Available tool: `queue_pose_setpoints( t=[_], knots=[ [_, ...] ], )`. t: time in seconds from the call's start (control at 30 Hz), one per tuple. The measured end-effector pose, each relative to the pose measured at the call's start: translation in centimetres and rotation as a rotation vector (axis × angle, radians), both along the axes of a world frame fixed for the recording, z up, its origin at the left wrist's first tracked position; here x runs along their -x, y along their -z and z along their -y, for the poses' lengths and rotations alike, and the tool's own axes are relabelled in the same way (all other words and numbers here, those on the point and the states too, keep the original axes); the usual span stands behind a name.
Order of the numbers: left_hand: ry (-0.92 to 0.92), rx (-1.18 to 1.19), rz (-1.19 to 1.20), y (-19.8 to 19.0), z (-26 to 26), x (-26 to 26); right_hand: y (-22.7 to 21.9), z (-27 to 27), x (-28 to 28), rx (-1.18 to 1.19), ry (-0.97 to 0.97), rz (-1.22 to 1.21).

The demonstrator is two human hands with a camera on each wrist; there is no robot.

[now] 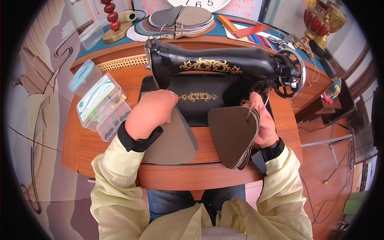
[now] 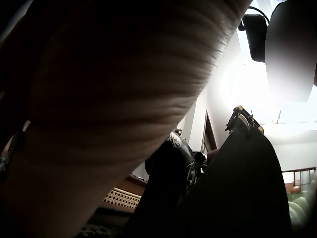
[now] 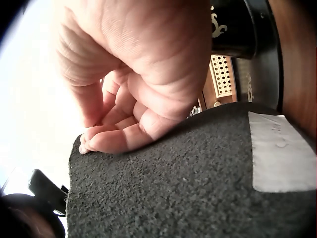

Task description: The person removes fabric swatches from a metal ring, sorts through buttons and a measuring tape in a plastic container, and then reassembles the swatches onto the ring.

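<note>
My right hand pinches the narrow ringed end of a stack of dark brown leather swatches above the table front. In the right wrist view, curled fingers and thumb press on the edge of a swatch with a fuzzy dark back and a white label. My left hand grips the upper end of taupe leather swatches, its fingertips mostly hidden behind the back of the hand. That hand's palm side fills much of the left wrist view, beside a dark swatch shape.
A black sewing machine with gold ornament stands just beyond both hands, its handwheel at right. Left of it sit clear plastic boxes. At the back are more ringed swatches, a wooden-handled red frame and a clock.
</note>
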State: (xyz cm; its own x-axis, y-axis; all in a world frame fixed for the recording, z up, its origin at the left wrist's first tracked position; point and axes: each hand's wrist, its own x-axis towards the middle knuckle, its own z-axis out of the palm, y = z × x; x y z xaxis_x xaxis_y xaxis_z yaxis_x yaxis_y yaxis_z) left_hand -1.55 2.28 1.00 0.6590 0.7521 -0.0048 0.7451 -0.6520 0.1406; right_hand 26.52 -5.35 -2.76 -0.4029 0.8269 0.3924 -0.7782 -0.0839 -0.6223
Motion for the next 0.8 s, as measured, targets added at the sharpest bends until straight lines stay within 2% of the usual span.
queue_pose_setpoints(
  t=[0.23,0.43,0.53,0.63,0.8],
  knots=[
    [-0.069,-0.047,-0.063,1.3,0.7,-1.2,-0.2,0.3,0.0,0.006,-0.010,0.022],
    [-0.034,-0.019,-0.054,1.4,0.9,-0.9,-0.1,0.3,0.1,0.012,0.003,0.018],
    [0.110,-0.095,0.047,1.1,0.9,0.0,0.0,0.1,0.0,-0.009,-0.008,0.023],
    [0.074,0.066,0.068,-3.1,1.3,-1.0,0.1,0.0,0.0,-0.013,-0.006,0.021],
    [0.440,-0.003,0.464,-8.0,2.2,-1.3,0.0,0.1,0.0,-0.006,-0.005,0.036]
  ],
)
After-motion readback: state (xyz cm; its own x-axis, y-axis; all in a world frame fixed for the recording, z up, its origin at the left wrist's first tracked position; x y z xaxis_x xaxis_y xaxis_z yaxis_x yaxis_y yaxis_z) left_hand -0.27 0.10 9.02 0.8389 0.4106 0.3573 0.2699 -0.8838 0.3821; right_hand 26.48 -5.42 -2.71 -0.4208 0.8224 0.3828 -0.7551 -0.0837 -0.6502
